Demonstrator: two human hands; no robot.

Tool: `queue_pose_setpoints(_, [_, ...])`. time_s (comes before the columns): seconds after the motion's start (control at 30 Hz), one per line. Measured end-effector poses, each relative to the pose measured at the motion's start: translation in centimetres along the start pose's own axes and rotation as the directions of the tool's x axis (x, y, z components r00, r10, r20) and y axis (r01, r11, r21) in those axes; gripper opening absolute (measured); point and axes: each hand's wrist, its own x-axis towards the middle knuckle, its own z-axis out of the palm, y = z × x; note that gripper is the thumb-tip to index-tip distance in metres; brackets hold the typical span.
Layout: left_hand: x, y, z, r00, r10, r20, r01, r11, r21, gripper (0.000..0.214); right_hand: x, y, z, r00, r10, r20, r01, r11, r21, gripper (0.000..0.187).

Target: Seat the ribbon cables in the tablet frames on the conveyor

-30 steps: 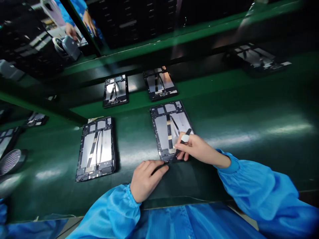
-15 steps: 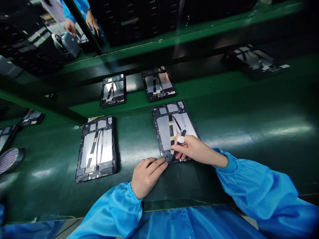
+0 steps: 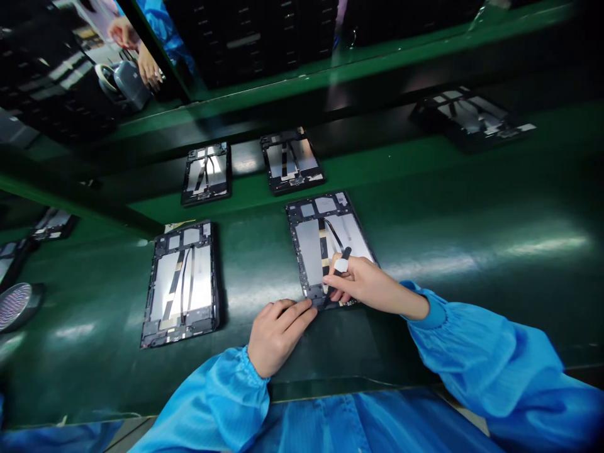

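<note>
An opened tablet (image 3: 309,251) lies in front of me, with its silvery battery area, dark frame and ribbon cables exposed. My right hand (image 3: 352,280) pinches a slim black tool (image 3: 346,253) with a white patch; its lower end points down at the tablet's near edge. Whether it is a pair of tweezers or a pry stick I cannot tell. My left hand (image 3: 279,333) rests with fingers stretched out, their tips touching the tablet's near left corner. To the left lies a second opened tablet (image 3: 201,283), apart from both hands.
Two opened tablets (image 3: 207,176) (image 3: 292,160) lie on the strip behind, another (image 3: 474,116) at back right. A green post (image 3: 94,201) slants across the left. A round, shiny object (image 3: 19,307) sits at far left. Beyond the rail, a co-worker's hands (image 3: 148,66) show near a grey device (image 3: 132,85).
The tablets on the back strip have shifted a little to the left. The co-worker's hands have moved left and up. My own hands and the black tool have barely moved.
</note>
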Motion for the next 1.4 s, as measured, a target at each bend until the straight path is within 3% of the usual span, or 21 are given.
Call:
queue_pose_setpoints(0.23, [-0.2,0.2,-0.2,0.999,0.015,0.028,-0.016,0.999,0.052,0.026,0.0,-0.1,0.0,1.000,0.015,0.002,-0.014,1.000,-0.008,0.026])
queue_pose_setpoints(0.4, [0.2,0.3,-0.9,0.989,0.069,0.133,-0.094,0.977,0.193,0.034,-0.1,0.1,0.0,1.000,-0.011,-0.002,0.011,1.000,0.007,0.024])
queue_pose_setpoints(0.63, [1.1,-0.6,-1.5,0.972,0.113,0.206,-0.142,0.981,0.130,0.034,-2.2,1.6,-1.3,0.974,-0.174,-0.145,0.156,0.980,-0.126,0.025])
queue_pose_setpoints(0.8, [1.2,-0.9,-1.4,0.971,0.120,0.206,-0.142,0.985,0.095,0.032,-2.9,1.9,-1.6,0.964,-0.229,-0.137,0.193,0.953,-0.235,0.026])
queue_pose_setpoints(1.0, [0.9,-0.9,-0.9,0.984,0.103,0.145,-0.114,0.991,0.071,0.030,-2.7,2.2,-1.5,0.975,-0.168,-0.145,0.160,0.985,-0.067,0.026])
queue_pose_setpoints(1.4, [0.8,-0.3,-0.3,0.983,0.107,0.147,-0.140,0.962,0.235,0.039,-2.5,2.6,-1.3,0.968,-0.187,-0.165,0.179,0.982,-0.063,0.022])
